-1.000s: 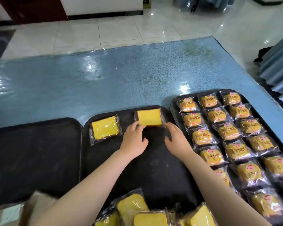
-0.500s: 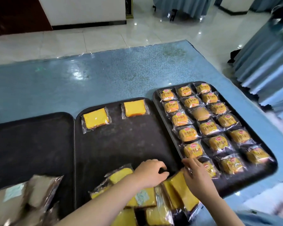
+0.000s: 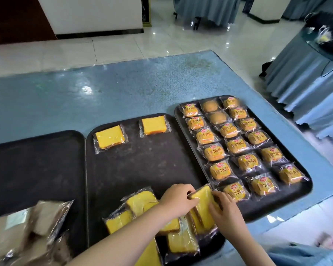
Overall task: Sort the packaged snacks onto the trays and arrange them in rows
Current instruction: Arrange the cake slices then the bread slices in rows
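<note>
Both hands, left hand (image 3: 178,200) and right hand (image 3: 226,213), apparently pinch one cake packet (image 3: 203,203) at lower centre; lift it cleanly, keeping neighbours undisturbed.

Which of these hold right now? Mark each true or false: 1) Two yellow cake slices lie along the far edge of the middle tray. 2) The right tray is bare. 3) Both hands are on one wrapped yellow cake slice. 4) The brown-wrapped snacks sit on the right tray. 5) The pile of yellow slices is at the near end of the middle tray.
1) True: two yellow cake slices lie side by side at the far edge of the middle tray.
2) False: the right tray holds rows of small bread packs.
3) True: left hand and right hand hold one wrapped slice.
4) False: the brown-wrapped snacks lie at the left tray.
5) True: the pile is there.
</note>
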Available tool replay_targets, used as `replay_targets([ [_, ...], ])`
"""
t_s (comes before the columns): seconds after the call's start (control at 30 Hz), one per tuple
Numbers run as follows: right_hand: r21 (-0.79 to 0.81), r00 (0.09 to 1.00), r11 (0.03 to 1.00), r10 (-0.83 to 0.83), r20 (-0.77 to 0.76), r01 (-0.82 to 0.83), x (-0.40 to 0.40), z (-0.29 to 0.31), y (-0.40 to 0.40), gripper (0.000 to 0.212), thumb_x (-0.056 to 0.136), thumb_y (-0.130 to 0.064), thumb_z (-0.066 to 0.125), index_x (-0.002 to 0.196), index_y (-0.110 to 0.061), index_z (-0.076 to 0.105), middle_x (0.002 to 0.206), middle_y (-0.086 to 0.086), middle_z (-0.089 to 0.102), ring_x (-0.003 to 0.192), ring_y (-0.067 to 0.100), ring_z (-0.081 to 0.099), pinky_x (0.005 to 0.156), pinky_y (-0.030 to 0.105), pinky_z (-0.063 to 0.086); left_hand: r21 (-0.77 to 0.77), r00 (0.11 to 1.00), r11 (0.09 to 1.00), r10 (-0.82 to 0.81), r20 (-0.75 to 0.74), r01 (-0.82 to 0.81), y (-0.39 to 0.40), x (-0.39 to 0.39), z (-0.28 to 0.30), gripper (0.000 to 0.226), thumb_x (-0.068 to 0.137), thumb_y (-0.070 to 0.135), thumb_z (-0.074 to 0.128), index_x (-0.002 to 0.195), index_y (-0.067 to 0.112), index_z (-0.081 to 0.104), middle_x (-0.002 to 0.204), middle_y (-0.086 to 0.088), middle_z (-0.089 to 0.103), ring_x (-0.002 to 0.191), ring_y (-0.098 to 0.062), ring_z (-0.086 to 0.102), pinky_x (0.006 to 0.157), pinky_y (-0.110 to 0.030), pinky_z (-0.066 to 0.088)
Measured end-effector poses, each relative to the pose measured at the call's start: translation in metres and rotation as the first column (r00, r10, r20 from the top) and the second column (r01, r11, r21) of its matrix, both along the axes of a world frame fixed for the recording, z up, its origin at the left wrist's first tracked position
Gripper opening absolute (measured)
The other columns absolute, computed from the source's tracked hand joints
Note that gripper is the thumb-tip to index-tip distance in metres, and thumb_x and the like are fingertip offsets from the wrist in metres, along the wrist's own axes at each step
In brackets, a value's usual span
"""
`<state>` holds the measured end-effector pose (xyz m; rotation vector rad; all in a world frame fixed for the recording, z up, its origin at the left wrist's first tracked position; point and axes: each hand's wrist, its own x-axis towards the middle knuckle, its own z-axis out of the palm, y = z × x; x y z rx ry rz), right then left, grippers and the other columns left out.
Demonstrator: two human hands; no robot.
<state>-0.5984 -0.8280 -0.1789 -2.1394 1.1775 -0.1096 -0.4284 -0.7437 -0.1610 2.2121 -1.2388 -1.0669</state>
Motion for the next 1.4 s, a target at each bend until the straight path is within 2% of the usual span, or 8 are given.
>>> replay_targets([
  [0.27,0.017,0.989,0.999,-0.048,0.141,0.046,0.063,0.018,0.002,0.048,0.089,-0.038,0.065,0.131,-0.022,0.049,0.114,-0.009,0.057,0.101,0.006,0.056,0.087,0.029,0.051,-0.109,0.875,0.902,0.368,-0.314,-0.418,0.028,0.050,0.010,0.023,0.086,0.033,0.061,0.109,0.032,0.059,0.106,0.013,0.065,0.095,-0.008,0.063,0.087,-0.035,0.053],
  [0.37,0.039,0.978,0.997,-0.077,0.194,0.071,0.093,0.019,0.006,0.044,0.088,-0.037,0.067,0.125,-0.019,0.052,0.105,-0.009,0.061,0.091,0.005,0.059,0.084,0.032,0.054,-0.092,0.707,0.780,0.502,-0.498,-0.619,0.048,0.073,0.012,0.019,0.091,0.021,0.063,0.107,0.028,0.058,0.110,0.005,0.065,0.094,-0.009,0.067,0.082,-0.028,0.058],
  [0.5,0.319,0.926,0.940,-0.220,0.307,0.117,0.137,0.017,0.024,0.031,0.089,-0.023,0.068,0.116,-0.018,0.053,0.095,-0.010,0.066,0.087,0.000,0.064,0.082,0.031,0.055,-0.037,0.416,0.535,0.610,-0.675,-0.844,0.080,0.099,0.012,0.028,0.094,0.007,0.059,0.115,0.023,0.051,0.112,-0.004,0.063,0.097,-0.016,0.069,0.079,-0.026,0.058],
  [0.7,0.384,0.963,0.916,0.010,0.269,-0.117,0.206,0.002,0.045,0.015,0.092,-0.017,0.058,0.103,-0.027,0.058,0.091,-0.005,0.070,0.083,0.009,0.067,0.075,0.025,0.056,0.022,0.247,0.342,0.721,-0.648,-0.940,0.116,0.132,-0.007,0.035,0.092,0.003,0.060,0.118,0.024,0.050,0.111,-0.005,0.065,0.098,-0.017,0.068,0.083,-0.029,0.057],
  [0.8,0.371,0.971,0.910,0.111,0.212,-0.185,0.237,-0.003,0.048,0.015,0.091,-0.012,0.056,0.099,-0.025,0.060,0.089,-0.008,0.068,0.083,0.009,0.064,0.065,0.013,0.047,-0.040,0.311,0.336,0.812,-0.494,-0.941,0.127,0.150,-0.019,0.029,0.091,0.005,0.058,0.111,0.027,0.055,0.114,0.000,0.065,0.097,-0.009,0.064,0.087,-0.030,0.052],
  [1.0,0.311,0.956,0.904,0.275,0.106,-0.295,0.289,-0.014,0.044,0.037,0.092,-0.013,0.053,0.129,-0.015,0.055,0.117,-0.001,0.062,0.105,0.013,0.056,0.088,0.020,0.042,-0.036,0.556,0.557,0.819,-0.139,-0.829,0.135,0.185,-0.053,0.048,0.086,0.039,0.057,0.134,0.034,0.053,0.129,0.009,0.052,0.117,-0.010,0.054,0.104,-0.039,0.046],
  [1.2,0.228,0.936,0.908,0.349,0.052,-0.351,0.307,-0.024,0.045,0.042,0.091,-0.011,0.053,0.133,-0.013,0.054,0.126,0.005,0.056,0.111,0.018,0.056,0.089,0.021,0.043,0.016,0.626,0.635,0.766,-0.148,-0.773,0.133,0.201,-0.083,0.067,0.074,0.049,0.050,0.140,0.036,0.044,0.135,0.011,0.051,0.120,-0.013,0.053,0.101,-0.043,0.048],
  [1.4,0.254,0.923,0.890,0.382,0.038,-0.379,0.296,-0.022,0.041,0.050,0.092,-0.016,0.054,0.141,-0.014,0.045,0.134,0.006,0.050,0.122,0.021,0.053,0.100,0.028,0.043,0.010,0.670,0.681,0.722,-0.175,-0.732,0.131,0.188,-0.032,0.054,0.094,0.020,0.054,0.145,0.026,0.039,0.142,0.007,0.048,0.124,-0.008,0.045,0.100,-0.027,0.039],
])
